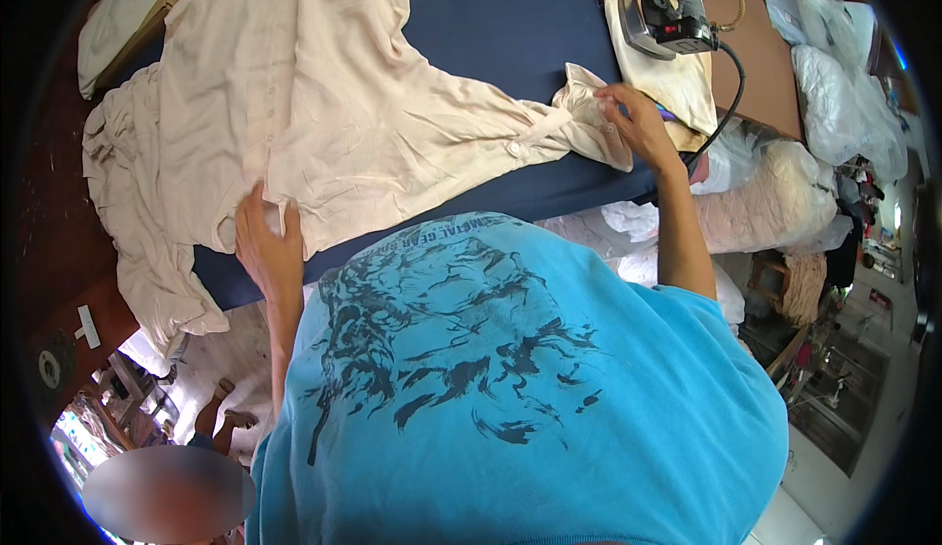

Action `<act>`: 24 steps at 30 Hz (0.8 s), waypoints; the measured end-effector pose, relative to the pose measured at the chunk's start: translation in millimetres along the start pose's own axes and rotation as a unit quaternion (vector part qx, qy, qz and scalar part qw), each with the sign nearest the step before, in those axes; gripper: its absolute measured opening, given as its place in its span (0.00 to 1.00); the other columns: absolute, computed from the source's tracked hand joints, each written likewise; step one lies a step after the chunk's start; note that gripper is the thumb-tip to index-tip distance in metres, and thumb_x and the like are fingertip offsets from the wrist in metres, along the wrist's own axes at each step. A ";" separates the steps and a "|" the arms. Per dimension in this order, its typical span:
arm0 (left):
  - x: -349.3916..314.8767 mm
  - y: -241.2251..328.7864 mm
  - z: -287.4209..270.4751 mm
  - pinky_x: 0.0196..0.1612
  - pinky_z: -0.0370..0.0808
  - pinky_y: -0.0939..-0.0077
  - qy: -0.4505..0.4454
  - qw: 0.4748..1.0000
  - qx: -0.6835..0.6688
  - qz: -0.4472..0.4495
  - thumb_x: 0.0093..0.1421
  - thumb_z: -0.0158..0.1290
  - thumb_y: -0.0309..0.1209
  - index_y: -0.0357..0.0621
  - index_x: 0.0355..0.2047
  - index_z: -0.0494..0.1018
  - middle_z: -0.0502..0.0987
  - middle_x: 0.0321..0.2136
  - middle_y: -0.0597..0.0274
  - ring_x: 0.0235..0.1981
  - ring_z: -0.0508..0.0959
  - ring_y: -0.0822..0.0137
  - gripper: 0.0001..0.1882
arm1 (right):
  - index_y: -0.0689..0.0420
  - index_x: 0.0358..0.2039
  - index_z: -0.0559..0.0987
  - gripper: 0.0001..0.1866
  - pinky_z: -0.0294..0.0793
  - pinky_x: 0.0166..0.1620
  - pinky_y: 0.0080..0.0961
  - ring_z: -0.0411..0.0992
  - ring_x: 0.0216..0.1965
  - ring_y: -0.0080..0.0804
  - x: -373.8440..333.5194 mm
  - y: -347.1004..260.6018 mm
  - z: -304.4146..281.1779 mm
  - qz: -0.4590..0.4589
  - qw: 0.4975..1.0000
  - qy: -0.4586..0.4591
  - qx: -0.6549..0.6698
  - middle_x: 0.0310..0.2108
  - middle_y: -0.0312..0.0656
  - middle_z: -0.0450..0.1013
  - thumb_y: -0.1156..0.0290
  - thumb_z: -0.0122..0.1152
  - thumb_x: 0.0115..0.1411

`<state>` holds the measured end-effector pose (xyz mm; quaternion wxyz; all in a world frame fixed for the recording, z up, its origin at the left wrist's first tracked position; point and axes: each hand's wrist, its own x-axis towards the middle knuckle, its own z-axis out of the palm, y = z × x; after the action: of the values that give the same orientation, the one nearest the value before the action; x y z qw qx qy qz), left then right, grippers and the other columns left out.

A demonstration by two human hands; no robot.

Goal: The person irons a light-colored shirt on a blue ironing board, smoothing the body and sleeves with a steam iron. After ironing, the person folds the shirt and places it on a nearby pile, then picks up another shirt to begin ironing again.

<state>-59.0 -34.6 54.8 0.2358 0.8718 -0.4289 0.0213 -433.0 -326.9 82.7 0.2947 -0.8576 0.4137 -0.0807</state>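
Observation:
A cream button-front shirt (373, 143) lies spread and wrinkled over a dark blue padded board (471, 15). My left hand (267, 251) rests at the near edge of the shirt, beside the button placket, thumb and fingers apart on the cloth. Stretched out to the right is one sleeve, with a button (513, 149) along it. At its end, my right hand (640, 125) has the cuff (599, 138) between thumb and fingers. The other sleeve (167, 280) hangs over the board's left side.
An iron (667, 20) with a black cord (738, 84) stands on a cream cloth (695, 84) at the far right. Clear plastic bags (829, 84) of cloth lie beyond it. Another person (211, 422) is partly visible at the lower left.

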 end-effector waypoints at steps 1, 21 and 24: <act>12.3 4.8 6.4 0.44 0.68 0.63 0.012 0.998 -0.016 0.060 0.51 0.55 0.33 0.45 0.47 0.69 0.72 0.41 0.58 0.41 0.72 0.57 0.21 | 0.58 0.36 0.75 0.10 0.67 0.41 0.30 0.69 0.38 0.40 2.4 -4.8 2.6 -0.001 1.000 0.016 -0.002 0.34 0.45 0.71 0.71 0.54 0.54; 62.6 209.0 166.9 0.48 0.61 0.61 -0.202 0.834 -0.114 0.500 0.53 0.51 0.34 0.54 0.38 0.72 0.73 0.37 0.70 0.42 0.72 0.69 0.10 | 0.55 0.40 0.75 0.14 0.66 0.47 0.30 0.68 0.43 0.39 -7.3 -3.2 21.0 -0.057 0.998 0.028 0.011 0.41 0.42 0.71 0.71 0.56 0.50; 63.2 208.8 172.7 0.48 0.61 0.62 -0.208 0.838 -0.136 0.486 0.54 0.50 0.33 0.53 0.36 0.72 0.73 0.36 0.70 0.40 0.72 0.69 0.09 | 0.55 0.42 0.74 0.14 0.64 0.50 0.30 0.65 0.48 0.41 -3.5 -17.4 32.2 -0.127 0.990 0.018 -0.059 0.45 0.44 0.69 0.72 0.54 0.54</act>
<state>-205.8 -264.2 -1.4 0.2163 0.4948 -0.8348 -0.1071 -411.4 -301.7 66.8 0.2234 -0.9175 0.3105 -0.1088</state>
